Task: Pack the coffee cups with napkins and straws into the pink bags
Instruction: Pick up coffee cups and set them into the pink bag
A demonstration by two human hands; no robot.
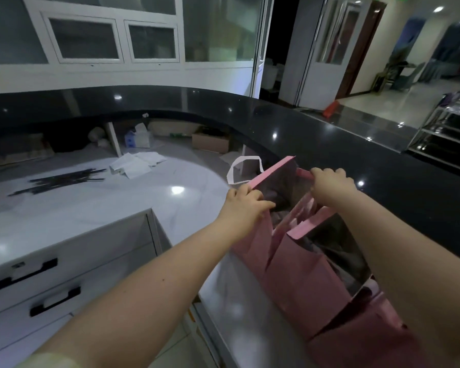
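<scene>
The left hand (pixel 246 205) pinches one folded rim of a matte pink paper bag (pixel 284 266); the right hand (pixel 329 185) curls round the opposite rim. The bag stands at the right end of a glossy white desk (pixel 91 205). Farther left, well apart, lie thin dark straws (pixel 61 180) and flat white paper napkins (pixel 136 163).

Glossy black curved counter (pixel 316 134) sweeps across the far side. Under it, a brown cardboard box (pixel 210 142), with a blue-and-white carton (pixel 133 138) to its left. Near left, white drawers (pixel 72 264) with black bar handles (pixel 24 274) below a pale marbled worktop (pixel 117 208). Far right, an orange block (pixel 331 108) on the floor.
</scene>
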